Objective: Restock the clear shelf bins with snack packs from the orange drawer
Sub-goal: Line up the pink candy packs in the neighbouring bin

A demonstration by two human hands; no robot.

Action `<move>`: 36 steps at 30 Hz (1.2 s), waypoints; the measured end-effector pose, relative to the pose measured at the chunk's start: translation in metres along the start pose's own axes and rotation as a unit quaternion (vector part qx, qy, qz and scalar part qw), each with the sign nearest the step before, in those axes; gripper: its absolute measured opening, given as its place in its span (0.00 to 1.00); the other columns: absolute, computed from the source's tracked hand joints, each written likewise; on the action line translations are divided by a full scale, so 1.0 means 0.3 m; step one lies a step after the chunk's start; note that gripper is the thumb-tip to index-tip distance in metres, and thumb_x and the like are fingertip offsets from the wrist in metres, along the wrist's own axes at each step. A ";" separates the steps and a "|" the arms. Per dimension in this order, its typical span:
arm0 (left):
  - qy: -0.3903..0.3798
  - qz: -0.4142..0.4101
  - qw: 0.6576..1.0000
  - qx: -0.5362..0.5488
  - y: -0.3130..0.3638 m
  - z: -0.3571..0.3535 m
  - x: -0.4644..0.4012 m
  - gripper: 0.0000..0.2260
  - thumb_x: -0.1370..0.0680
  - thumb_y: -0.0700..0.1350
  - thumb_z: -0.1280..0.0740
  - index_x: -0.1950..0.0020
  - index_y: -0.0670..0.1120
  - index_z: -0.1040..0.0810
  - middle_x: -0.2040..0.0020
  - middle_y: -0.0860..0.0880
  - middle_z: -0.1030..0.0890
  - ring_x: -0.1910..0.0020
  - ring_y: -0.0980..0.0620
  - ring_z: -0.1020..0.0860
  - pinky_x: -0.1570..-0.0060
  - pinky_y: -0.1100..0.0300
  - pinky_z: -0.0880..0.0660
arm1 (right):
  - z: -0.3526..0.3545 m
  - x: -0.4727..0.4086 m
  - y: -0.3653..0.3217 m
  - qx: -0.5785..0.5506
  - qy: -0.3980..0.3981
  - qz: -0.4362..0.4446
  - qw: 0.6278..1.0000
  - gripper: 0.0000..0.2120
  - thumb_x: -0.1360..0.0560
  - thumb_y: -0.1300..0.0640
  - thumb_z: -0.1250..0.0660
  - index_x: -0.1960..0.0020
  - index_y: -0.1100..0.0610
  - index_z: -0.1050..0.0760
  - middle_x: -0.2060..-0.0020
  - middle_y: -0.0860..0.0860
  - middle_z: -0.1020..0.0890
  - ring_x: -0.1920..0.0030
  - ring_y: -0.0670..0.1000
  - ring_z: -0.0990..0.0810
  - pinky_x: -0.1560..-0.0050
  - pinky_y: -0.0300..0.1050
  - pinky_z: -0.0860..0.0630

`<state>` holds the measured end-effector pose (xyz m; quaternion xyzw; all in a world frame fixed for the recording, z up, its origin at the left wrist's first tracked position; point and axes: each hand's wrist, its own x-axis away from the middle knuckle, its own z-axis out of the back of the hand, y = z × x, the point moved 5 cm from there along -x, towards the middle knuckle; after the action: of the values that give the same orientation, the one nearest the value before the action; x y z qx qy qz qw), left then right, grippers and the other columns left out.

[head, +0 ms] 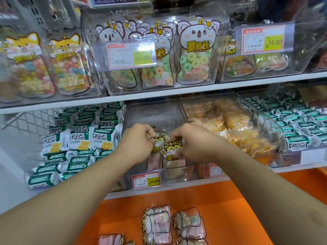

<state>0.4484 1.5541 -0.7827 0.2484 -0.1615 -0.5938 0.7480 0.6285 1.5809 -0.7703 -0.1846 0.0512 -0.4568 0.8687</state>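
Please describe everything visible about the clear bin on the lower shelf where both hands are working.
The clear bin looks like transparent hard plastic, open on top, between green-white packs and orange packs. It is mostly empty at the back; a few cat-printed marshmallow packs stand at its front. The left hand and right hand reach inside, gripping those packs. A red-yellow price tag marked 16.80 sits on its front wall.

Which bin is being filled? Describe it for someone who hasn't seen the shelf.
On the lower white shelf, above the orange drawer, it's the middle clear bin. Both hands reach into it; unlike its full neighbours, it holds only a few cat-shaped marshmallow packs.
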 end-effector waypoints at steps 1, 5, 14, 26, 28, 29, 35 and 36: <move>0.006 -0.006 1.000 0.021 0.002 0.008 0.005 0.07 0.19 0.43 0.28 0.55 0.53 0.20 0.58 0.50 0.15 0.62 0.53 0.19 0.65 0.62 0.28 | 0.004 0.003 0.000 -0.015 0.006 -0.008 1.000 0.27 0.25 0.49 0.21 0.28 0.42 0.23 0.29 0.55 0.26 0.19 0.59 0.47 0.23 0.55 0.40; -0.077 -0.010 0.995 0.064 -0.002 -0.007 0.019 0.12 0.19 0.37 0.34 0.54 0.54 0.19 0.56 0.49 0.14 0.57 0.48 0.16 0.57 0.55 0.18 | -0.005 -0.016 -0.006 -0.024 0.041 0.000 0.999 0.20 0.28 0.48 0.19 0.39 0.43 0.22 0.40 0.49 0.23 0.27 0.56 0.37 0.32 0.55 0.27; -0.179 -0.060 0.982 -0.009 0.024 -0.028 0.077 0.18 0.26 0.52 0.22 0.40 0.51 0.23 0.49 0.51 0.19 0.58 0.54 0.22 0.60 0.62 0.23 | -0.041 -0.032 -0.050 0.074 0.061 0.053 0.994 0.20 0.29 0.41 0.21 0.41 0.42 0.23 0.43 0.44 0.29 0.36 0.52 0.35 0.35 0.47 0.37; -0.102 -0.096 0.985 -0.103 0.015 -0.038 0.096 0.16 0.24 0.54 0.24 0.37 0.57 0.21 0.50 0.55 0.19 0.55 0.55 0.21 0.62 0.63 0.28 | -0.076 -0.089 -0.027 0.084 0.089 0.073 0.990 0.13 0.27 0.39 0.24 0.60 0.46 0.21 0.65 0.42 0.19 0.47 0.50 0.26 0.22 0.53 0.44; -0.087 -0.091 0.985 -0.117 0.010 -0.028 0.096 0.17 0.25 0.53 0.23 0.37 0.56 0.20 0.49 0.52 0.19 0.53 0.52 0.20 0.58 0.59 0.24 | -0.078 -0.090 -0.038 0.049 0.091 0.076 0.992 0.12 0.27 0.40 0.23 0.58 0.46 0.19 0.62 0.42 0.17 0.46 0.50 0.26 0.25 0.53 0.38; -0.076 -0.091 0.985 -0.122 0.006 -0.021 0.095 0.16 0.25 0.53 0.22 0.38 0.55 0.19 0.50 0.52 0.19 0.54 0.51 0.20 0.56 0.57 0.22 | -0.073 -0.086 -0.039 0.017 0.087 0.070 0.994 0.11 0.28 0.41 0.22 0.56 0.47 0.18 0.60 0.42 0.17 0.44 0.50 0.25 0.29 0.53 0.32; -0.047 -0.092 0.984 -0.148 -0.020 0.021 0.106 0.18 0.25 0.56 0.23 0.36 0.58 0.18 0.46 0.50 0.17 0.50 0.49 0.18 0.50 0.52 0.19 | -0.047 -0.069 -0.059 -0.068 0.068 0.075 0.993 0.07 0.29 0.52 0.18 0.54 0.48 0.16 0.60 0.42 0.14 0.56 0.40 0.18 0.49 0.44 0.19; -0.041 -0.094 0.985 -0.140 -0.025 0.026 0.108 0.17 0.25 0.56 0.23 0.37 0.57 0.18 0.47 0.51 0.16 0.51 0.49 0.19 0.51 0.54 0.20 | -0.044 -0.070 -0.065 -0.077 0.070 0.079 0.991 0.07 0.29 0.53 0.18 0.55 0.48 0.16 0.61 0.42 0.14 0.56 0.40 0.17 0.50 0.42 0.19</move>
<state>0.4459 1.5201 -0.7821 0.1304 -0.0835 -0.6879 0.7091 0.5978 1.5845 -0.7771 -0.2142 0.1615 -0.3929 0.8796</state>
